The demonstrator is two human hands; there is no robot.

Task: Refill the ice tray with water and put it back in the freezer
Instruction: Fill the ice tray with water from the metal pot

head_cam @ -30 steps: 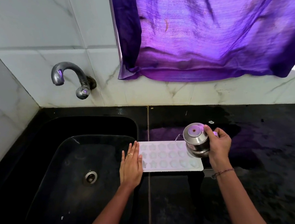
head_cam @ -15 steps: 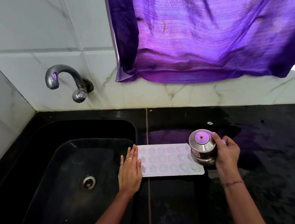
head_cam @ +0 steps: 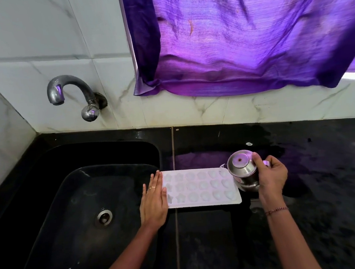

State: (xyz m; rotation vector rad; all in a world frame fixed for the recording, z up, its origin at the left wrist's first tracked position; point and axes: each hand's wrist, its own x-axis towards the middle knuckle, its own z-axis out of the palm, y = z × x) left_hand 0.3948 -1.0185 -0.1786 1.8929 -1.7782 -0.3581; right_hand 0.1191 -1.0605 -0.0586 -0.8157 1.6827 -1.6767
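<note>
A white ice tray with star and heart shaped cells lies flat on the black counter, just right of the sink. My left hand lies flat with straight fingers against the tray's left end. My right hand grips a small steel pot, tipped on its side with its base facing me, over the tray's right end. A thin stream of water seems to leave the pot's mouth at the tray's far right corner. The freezer is out of view.
A black sink with a steel drain fills the left. A steel tap juts from the white tiled wall above it. A purple curtain hangs over the counter's back. The counter near the pot looks wet.
The pot has shifted slightly right, toward the tray's right end, still tipped in my right hand. My left hand stays on the tray's left end.
</note>
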